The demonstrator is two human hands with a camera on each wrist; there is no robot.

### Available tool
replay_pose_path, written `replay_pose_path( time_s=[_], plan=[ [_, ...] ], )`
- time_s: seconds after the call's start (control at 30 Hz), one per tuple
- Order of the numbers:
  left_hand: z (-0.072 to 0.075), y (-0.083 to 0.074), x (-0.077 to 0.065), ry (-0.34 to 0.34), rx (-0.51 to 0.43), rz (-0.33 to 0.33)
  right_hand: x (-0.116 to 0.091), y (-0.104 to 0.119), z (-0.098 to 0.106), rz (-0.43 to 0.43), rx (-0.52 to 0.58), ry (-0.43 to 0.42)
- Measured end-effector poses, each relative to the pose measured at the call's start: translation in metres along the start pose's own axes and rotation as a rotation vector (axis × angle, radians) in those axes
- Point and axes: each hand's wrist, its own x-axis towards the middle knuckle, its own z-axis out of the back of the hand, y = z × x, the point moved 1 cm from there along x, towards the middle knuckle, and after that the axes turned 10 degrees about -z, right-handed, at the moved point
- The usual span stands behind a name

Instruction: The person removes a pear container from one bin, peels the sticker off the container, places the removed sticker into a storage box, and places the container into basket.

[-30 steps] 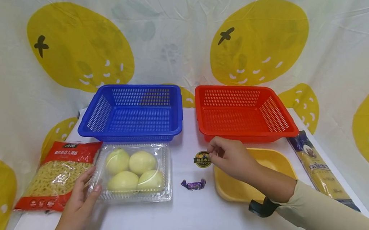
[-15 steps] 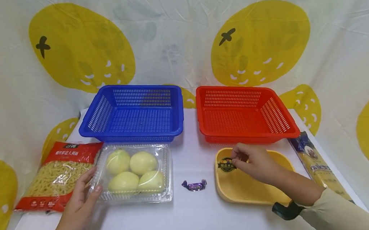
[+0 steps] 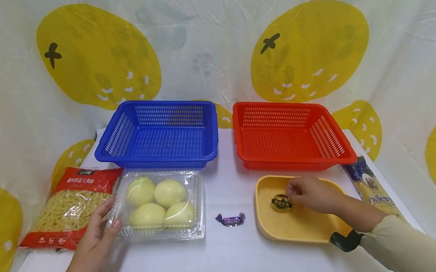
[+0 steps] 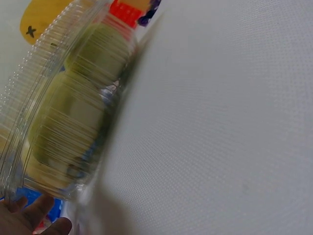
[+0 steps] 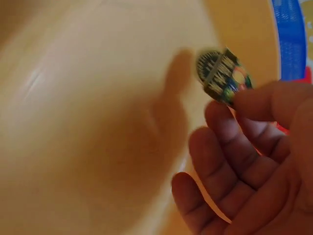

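A round black-and-gold label (image 3: 281,202) with fruit pictures is pinched between thumb and fingers of my right hand (image 3: 313,194). It is held over the inside of a yellow tray (image 3: 295,227); the right wrist view shows the label (image 5: 220,73) lifted off the tray's surface. My left hand (image 3: 94,237) rests with relaxed fingers at the left side of a clear plastic box (image 3: 197,230). Inside that box lie several pale yellow-green fruits (image 3: 170,193). In the left wrist view, fingertips (image 4: 39,209) touch the box's end.
Behind stand a blue basket (image 3: 156,159) and a red basket (image 3: 296,161). A red pasta bag (image 3: 69,214) lies left of the box, a purple wrapped candy (image 3: 230,219) between box and tray. A gold and dark blue packet (image 3: 375,191) lies at the right edge.
My right hand has carried the label rightward from the white table, left of the yellow tray, to over the tray's inside. The left hand has stayed at the box.
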Motion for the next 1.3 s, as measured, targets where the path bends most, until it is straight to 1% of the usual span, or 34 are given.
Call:
replay_pose_path(
  time_s=[0.1,0.2,0.4,0.63,0.73,0.8,0.87,0.97,1.07,1.13,1.17,1.2,1.3],
  plan=[
    [0.0,0.0,0.0,0.008,0.003,0.019,0.003,-0.008,-0.002,-0.04,-0.016,0.067],
    [0.001,0.0,0.0,0.018,0.009,0.038,0.005,-0.012,-0.004,-0.049,-0.011,0.105],
    [0.003,-0.001,0.0,0.025,0.016,0.047,0.01,-0.011,-0.005,-0.06,-0.051,0.124],
    [0.005,-0.001,0.0,0.048,0.034,0.094,0.013,-0.007,-0.007,-0.05,-0.135,0.121],
    [0.005,-0.001,0.0,0.053,0.032,0.089,0.014,-0.006,-0.007,-0.035,-0.184,0.112],
    [0.006,-0.001,0.001,0.056,0.037,0.069,0.015,-0.005,-0.006,-0.024,-0.222,0.1],
    [0.009,-0.002,0.002,0.062,0.052,0.043,0.015,-0.004,-0.006,-0.02,-0.25,0.091],
    [0.016,-0.004,0.004,0.082,0.099,0.029,0.013,-0.001,-0.004,-0.017,-0.279,0.078],
    [0.025,-0.008,0.01,0.112,0.169,0.037,0.011,0.005,-0.001,-0.019,-0.289,0.05],
    [0.032,-0.013,0.014,0.12,0.211,0.052,0.008,0.01,0.002,-0.004,-0.294,0.02],
    [0.035,-0.015,0.017,0.116,0.236,0.048,0.006,0.014,0.003,0.005,-0.292,0.006],
    [0.038,-0.017,0.019,0.113,0.256,0.057,0.005,0.018,0.004,0.012,-0.284,-0.005],
    [0.045,-0.022,0.027,0.093,0.266,0.092,0.001,0.029,0.007,0.042,-0.268,-0.028]
  ],
)
